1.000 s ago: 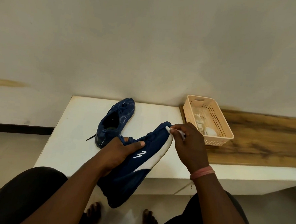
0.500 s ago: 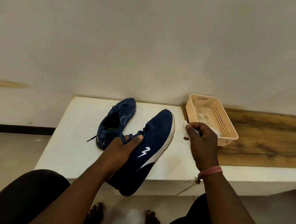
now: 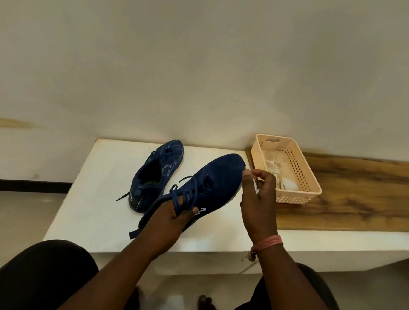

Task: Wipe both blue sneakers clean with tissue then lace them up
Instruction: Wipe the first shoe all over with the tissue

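The left hand [image 3: 171, 215] grips the near sneaker [image 3: 204, 186] by its laces over the desk [image 3: 95, 196]; a loose lace could slip out. The right hand [image 3: 256, 194] pinches the tissue [image 3: 256, 185] at the toe (half a second ago it was clear), and the sneaker now sits upright.

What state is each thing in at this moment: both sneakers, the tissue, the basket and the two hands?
Held dark blue sneaker: gripped near its collar, laces loose.
Second blue sneaker with pale streaks: upright on white bench, laces loose.
White tissue: pinched beside the held sneaker's toe.
Peach perforated plastic basket: upright, holds crumpled tissues.
Left hand: grips sneaker.
Right hand: pinches tissue.
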